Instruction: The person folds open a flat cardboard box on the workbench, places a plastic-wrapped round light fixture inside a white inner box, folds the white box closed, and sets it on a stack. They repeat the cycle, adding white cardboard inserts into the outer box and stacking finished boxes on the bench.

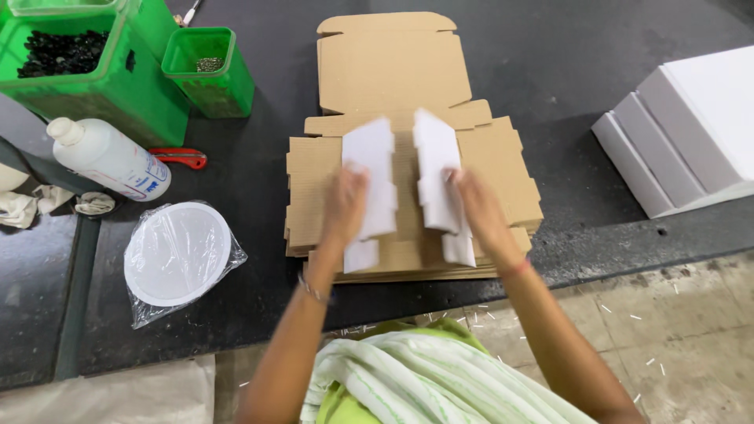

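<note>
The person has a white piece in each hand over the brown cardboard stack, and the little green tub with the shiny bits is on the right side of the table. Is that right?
Not quite. The head view shows the little green tub on the left side of the table, beside the big green bin. The rest holds: the left hand and right hand each hold a white piece over the brown cardboard stack.

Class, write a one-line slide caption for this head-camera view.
Left hand and right hand press white foam pieces onto stacked flat cardboard blanks.
</note>
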The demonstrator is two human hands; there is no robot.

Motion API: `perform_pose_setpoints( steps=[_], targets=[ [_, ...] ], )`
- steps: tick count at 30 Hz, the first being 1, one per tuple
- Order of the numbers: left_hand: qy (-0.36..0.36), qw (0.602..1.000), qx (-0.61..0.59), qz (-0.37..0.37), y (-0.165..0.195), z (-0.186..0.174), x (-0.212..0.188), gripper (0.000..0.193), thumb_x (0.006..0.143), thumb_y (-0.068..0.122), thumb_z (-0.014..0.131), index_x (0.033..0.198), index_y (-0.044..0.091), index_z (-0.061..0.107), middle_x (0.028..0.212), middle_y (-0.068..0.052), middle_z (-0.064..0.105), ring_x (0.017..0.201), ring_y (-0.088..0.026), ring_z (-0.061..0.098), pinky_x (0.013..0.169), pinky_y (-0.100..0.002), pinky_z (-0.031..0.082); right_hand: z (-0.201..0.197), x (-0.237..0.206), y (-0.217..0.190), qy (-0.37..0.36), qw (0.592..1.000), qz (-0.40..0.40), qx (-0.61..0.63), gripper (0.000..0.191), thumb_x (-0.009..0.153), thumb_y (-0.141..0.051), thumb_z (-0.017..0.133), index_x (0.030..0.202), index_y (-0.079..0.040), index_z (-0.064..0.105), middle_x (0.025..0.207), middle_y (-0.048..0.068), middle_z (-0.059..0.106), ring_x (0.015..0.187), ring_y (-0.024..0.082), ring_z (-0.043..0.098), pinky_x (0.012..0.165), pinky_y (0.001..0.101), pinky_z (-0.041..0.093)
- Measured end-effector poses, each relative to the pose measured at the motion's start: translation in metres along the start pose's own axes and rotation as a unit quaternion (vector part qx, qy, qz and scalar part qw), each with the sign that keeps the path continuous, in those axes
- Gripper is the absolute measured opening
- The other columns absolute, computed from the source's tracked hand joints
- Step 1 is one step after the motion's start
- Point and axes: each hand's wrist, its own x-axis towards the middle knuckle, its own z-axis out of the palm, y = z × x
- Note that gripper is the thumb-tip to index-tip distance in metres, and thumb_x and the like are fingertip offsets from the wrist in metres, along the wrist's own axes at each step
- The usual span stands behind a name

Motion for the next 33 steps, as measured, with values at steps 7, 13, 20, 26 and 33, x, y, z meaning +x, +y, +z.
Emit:
perform_pose_setpoints(
  steps=[7, 13, 20, 26, 33],
  targets=[
    [0.175, 0.972, -0.145, 0.052, -0.006, -0.004, 0.093, 0.066, 0.102, 0.055, 0.052, 0.126, -0.006, 0.053, 0.119, -0.015, 0.061, 0.11, -0.026, 0.058, 0.097, -0.043, 0.048, -0.008, 0.112, 0.008, 0.076, 0.964, 0.058, 0.247, 0.024, 0.103, -0.034, 0.059, 0.108, -0.012, 0.065, 0.089, 0.0, 0.057, 0.072, 0.011, 0.051, 0.064, 0.0284, 0.043],
    [0.107, 0.93, -0.347, 0.059, 0.001, -0.015, 0.094, 0.047, 0.098, 0.026, 0.071, 0.126, -0.008, 0.056, 0.112, -0.014, 0.061, 0.098, -0.024, 0.058, 0.088, -0.043, 0.051, -0.009, 0.102, -0.003, 0.037, 0.958, 0.051, 0.281, 0.026, 0.099, -0.023, 0.068, 0.116, -0.004, 0.063, 0.089, 0.003, 0.058, 0.071, 0.014, 0.054, 0.057, 0.0283, 0.048],
    [0.235, 0.936, 0.214, 0.15, 0.004, -0.002, 0.069, 0.055, 0.102, 0.025, 0.051, 0.155, 0.013, 0.044, 0.149, -0.011, 0.049, 0.124, -0.039, 0.05, 0.097, -0.049, 0.045, 0.021, 0.087, 0.0, 0.121, 0.982, -0.038, 0.142, 0.074, 0.086, -0.009, 0.071, 0.151, -0.007, 0.034, 0.135, 0.008, 0.056, 0.102, 0.02, 0.062, 0.086, 0.0321, 0.056],
    [0.174, 0.893, 0.37, 0.189, 0.012, -0.003, 0.057, 0.055, 0.103, 0.038, 0.052, 0.15, 0.011, 0.051, 0.145, -0.014, 0.05, 0.121, -0.037, 0.048, 0.104, -0.051, 0.038, 0.029, 0.089, 0.007, 0.151, 0.881, -0.244, -0.376, 0.051, 0.097, -0.015, 0.064, 0.146, -0.005, 0.056, 0.133, 0.02, 0.057, 0.109, 0.041, 0.05, 0.1, 0.0466, 0.042],
    [0.17, 0.845, 0.407, 0.302, 0.033, -0.014, 0.059, 0.042, 0.1, 0.038, 0.06, 0.117, 0.001, 0.07, 0.119, -0.013, 0.064, 0.111, -0.031, 0.056, 0.097, -0.044, 0.046, 0.029, 0.088, -0.023, 0.088, 0.86, -0.3, -0.404, 0.031, 0.105, -0.026, 0.058, 0.122, -0.003, 0.07, 0.122, 0.015, 0.063, 0.112, 0.037, 0.055, 0.097, 0.0464, 0.047]
  ],
)
